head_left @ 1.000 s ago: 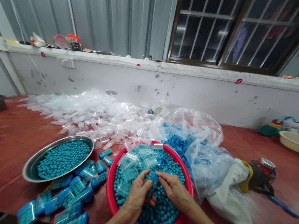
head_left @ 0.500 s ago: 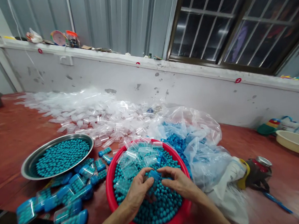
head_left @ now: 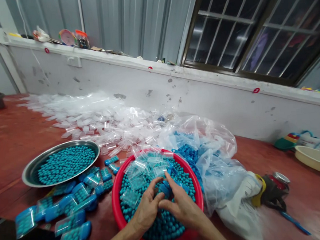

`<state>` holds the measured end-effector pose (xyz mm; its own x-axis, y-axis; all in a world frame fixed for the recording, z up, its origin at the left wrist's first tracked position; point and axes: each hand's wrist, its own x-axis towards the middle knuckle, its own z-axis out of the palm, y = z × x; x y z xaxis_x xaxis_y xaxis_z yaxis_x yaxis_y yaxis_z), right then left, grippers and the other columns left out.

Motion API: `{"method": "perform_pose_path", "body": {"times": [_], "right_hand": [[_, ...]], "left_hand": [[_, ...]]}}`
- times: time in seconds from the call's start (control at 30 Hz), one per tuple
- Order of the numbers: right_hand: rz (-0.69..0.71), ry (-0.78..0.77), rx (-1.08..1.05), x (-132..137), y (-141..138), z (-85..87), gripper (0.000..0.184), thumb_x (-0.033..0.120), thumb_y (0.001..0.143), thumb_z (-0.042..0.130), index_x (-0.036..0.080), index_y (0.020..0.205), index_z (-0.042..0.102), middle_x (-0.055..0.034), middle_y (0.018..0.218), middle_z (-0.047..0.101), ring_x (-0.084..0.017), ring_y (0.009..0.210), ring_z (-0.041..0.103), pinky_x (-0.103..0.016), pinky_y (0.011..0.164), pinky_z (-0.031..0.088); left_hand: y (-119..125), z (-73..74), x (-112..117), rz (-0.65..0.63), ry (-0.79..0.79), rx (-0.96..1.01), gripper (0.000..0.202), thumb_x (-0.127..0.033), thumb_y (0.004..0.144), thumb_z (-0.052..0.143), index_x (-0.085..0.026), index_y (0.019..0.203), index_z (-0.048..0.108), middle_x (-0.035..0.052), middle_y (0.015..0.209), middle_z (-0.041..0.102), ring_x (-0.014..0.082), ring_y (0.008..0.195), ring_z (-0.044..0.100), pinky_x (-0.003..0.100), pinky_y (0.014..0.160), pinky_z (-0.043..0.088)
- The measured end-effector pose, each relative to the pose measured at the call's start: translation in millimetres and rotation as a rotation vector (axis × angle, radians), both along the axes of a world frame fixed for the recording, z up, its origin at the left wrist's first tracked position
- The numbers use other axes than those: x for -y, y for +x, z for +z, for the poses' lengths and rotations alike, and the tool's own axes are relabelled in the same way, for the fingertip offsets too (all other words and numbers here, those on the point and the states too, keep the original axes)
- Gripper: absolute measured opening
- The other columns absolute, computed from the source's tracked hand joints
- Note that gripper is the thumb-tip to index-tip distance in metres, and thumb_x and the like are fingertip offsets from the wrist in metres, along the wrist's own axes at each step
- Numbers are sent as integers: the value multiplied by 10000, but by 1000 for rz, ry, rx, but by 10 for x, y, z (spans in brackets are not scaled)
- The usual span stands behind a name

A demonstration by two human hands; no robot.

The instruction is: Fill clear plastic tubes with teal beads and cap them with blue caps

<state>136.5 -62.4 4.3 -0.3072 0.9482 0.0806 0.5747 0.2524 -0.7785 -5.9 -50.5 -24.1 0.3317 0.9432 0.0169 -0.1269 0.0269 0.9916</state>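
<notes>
Both hands are together over a red basin (head_left: 116,199) full of turquoise beads (head_left: 164,227). My left hand (head_left: 146,207) is closed, thumb and fingers around a small blue-capped case (head_left: 164,188), mostly hidden between the hands. My right hand (head_left: 182,202) closes on the same piece from the other side, its thumb across the near side and its fingers beyond. How far the cap sits on the case cannot be made out. Several clear empty cases (head_left: 137,172) lie on the beads behind my hands. Filled cases with blue caps (head_left: 75,235) lie left of the basin.
A metal bowl of turquoise beads (head_left: 25,177) stands on the red table (head_left: 6,152) at left. Clear cases (head_left: 93,113) are heaped along the wall. A plastic bag (head_left: 221,174) with blue caps (head_left: 188,151) is right of the basin, near a lidded jar (head_left: 281,179) and a cream basin (head_left: 313,156).
My right hand has moved left, bringing its thumb against the left hand's fingertips and its fingers upward. The blue cap is now more hidden. The view has shifted slightly.
</notes>
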Motion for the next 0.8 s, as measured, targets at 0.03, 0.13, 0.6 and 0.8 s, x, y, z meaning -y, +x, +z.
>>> {"method": "perform_pose_path", "body": {"times": [0.03, 0.13, 0.6, 0.8], "right_hand": [[21, 32, 54, 33, -43, -18, 828, 309, 710, 624, 183, 1377, 151, -116, 1331, 365, -266, 1206, 350, -410, 953, 344], [24, 112, 212, 88, -143, -70, 1036, 319, 616, 699, 168, 1387, 24, -168, 1330, 318, -297, 1170, 390, -409, 899, 391], [-82, 260, 499, 97, -336, -114, 995, 372, 602, 636, 124, 1377, 63, -148, 1001, 518, -277, 735, 590, -389, 596, 476], [-39, 204, 355, 47, -348, -152, 923, 288, 646, 616, 176, 1381, 70, -133, 1083, 484, -254, 795, 581, -375, 654, 477]], "left_hand": [[-2, -10, -9, 23, 28, 15, 436, -254, 742, 527, -194, 1167, 449, 5, 844, 586, 126, 682, 534, 235, 669, 458], [-9, -35, -41, 12, 48, 78, 419, -220, 715, 551, -185, 1130, 510, 31, 1034, 592, 183, 969, 510, 287, 925, 355], [-5, -62, -43, -2, 6, 65, 287, -250, 731, 553, -172, 1006, 568, 18, 925, 634, 176, 843, 553, 259, 785, 412], [5, -83, -76, 95, 44, 12, 298, -206, 732, 516, -178, 1026, 552, 13, 922, 617, 170, 834, 536, 267, 804, 408]]}}
